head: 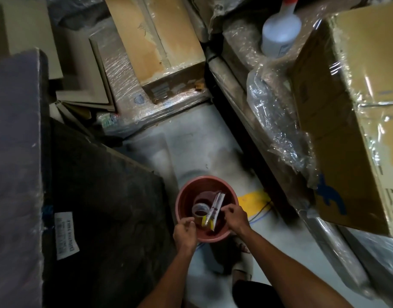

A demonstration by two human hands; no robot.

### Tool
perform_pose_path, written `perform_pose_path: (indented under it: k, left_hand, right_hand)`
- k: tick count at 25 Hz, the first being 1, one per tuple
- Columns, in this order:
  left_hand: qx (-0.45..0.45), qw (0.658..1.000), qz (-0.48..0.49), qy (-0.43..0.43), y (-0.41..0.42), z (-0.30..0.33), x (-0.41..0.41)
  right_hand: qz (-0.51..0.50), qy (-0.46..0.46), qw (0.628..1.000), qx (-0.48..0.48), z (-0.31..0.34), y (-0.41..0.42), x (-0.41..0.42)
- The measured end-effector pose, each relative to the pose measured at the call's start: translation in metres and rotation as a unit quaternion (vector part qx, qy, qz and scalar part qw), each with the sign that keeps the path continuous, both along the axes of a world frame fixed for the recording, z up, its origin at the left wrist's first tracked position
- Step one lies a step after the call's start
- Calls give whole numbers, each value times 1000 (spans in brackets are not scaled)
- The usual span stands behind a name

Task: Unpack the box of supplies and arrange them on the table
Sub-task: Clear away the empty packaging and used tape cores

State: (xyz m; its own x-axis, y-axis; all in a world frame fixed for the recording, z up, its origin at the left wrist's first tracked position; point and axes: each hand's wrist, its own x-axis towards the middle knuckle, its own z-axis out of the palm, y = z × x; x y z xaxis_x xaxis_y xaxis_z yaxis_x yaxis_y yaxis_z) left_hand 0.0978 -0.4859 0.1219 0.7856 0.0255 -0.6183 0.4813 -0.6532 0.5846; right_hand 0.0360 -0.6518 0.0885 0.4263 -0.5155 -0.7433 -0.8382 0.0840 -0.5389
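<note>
**Carrying the supplies, table not yet reached**

The person holds a reddish bowl at six o'clock. The left hand grips its near rim, and the right hand pinches the rim at three o'clock. Inside lie a tape roll and a packet. This looks like the carrying step. Next comes a clear spot to set things out.

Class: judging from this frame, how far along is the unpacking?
Early. Done: nothing visibly arranged on a table. In hand: left hand and right hand hold the red bowl containing a tape roll and a packet. Left: the wrapped boxes remain unopened.
</note>
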Motion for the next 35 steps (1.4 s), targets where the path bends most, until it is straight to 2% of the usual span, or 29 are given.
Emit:
perform_pose_path:
  k: [3, 7, 14, 24, 27, 31, 35]
  left_hand:
    - [-21, 999, 4, 28, 5, 27, -12]
    - [-38, 999, -14, 17, 5, 81, -19]
    - [-64, 998, -13, -18, -11, 201, -17]
    - [-118, 990, -29, -75, 9, 346, 7]
    - [-164, 980, -43, -101, 39, 379, 12]
    - [-197, 971, -25, -133, 100, 410, 14]
    - [-220, 960, 16, -171, 186, 430, 1]
  right_hand:
    - [9, 17, 1000, -14, 23, 1, -16]
    - [-27, 1, 999, 24, 76, 2, -28]
    - [-123, -90, 980, 125, 212, 2, -17]
    - [-157, -210, 954, 148, 367, 30, 5]
    - [-166, -253, 941, 154, 409, 68, 14]
    - [-130, -295, 931, 170, 460, 133, 19]
    - [-92, -297, 935, 173, 478, 214, 22]
